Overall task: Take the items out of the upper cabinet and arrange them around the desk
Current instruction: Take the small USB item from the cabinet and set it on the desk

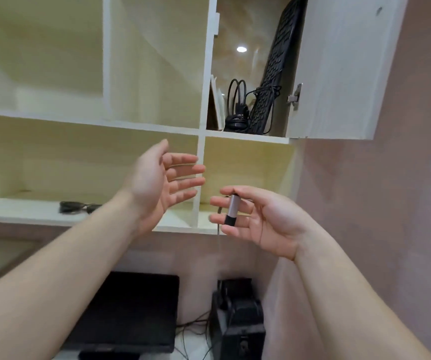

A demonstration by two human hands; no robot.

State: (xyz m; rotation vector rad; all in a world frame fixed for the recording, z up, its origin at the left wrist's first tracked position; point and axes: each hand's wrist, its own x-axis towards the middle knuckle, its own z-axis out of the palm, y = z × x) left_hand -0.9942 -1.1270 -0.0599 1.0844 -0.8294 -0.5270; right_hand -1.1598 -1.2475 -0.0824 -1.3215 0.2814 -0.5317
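A: Your left hand (157, 183) is hanging in the air in front of the cabinet (204, 74), fingers spread and palm turned toward your other hand, touching nothing.

B: And the right one?

A: Your right hand (256, 216) is cradling a small grey adapter (231, 209) with a black end. It is lying across your loosely curled fingers, with your thumb resting on its upper end, so you are pinching it lightly. A thin cable (218, 229) is dangling from it, straight down past the bottom shelf edge.

B: What is sitting in the cabinet?

A: In the upper right compartment, behind the open door (339, 68), a black keyboard (274, 74) is leaning upright against the right wall. A black coiled cord (236, 107) is standing just beside its lower end, touching it, and something flat and white (218, 102) is leaning against the left wall. On the lower left shelf a pair of dark glasses (79, 207) is lying near the front edge, well apart from your hands.

B: And below?

A: On the counter (196, 346) a black monitor (131, 313) is standing on the left, and a black box-shaped device (240, 323) just to its right, with wires trailing between them.
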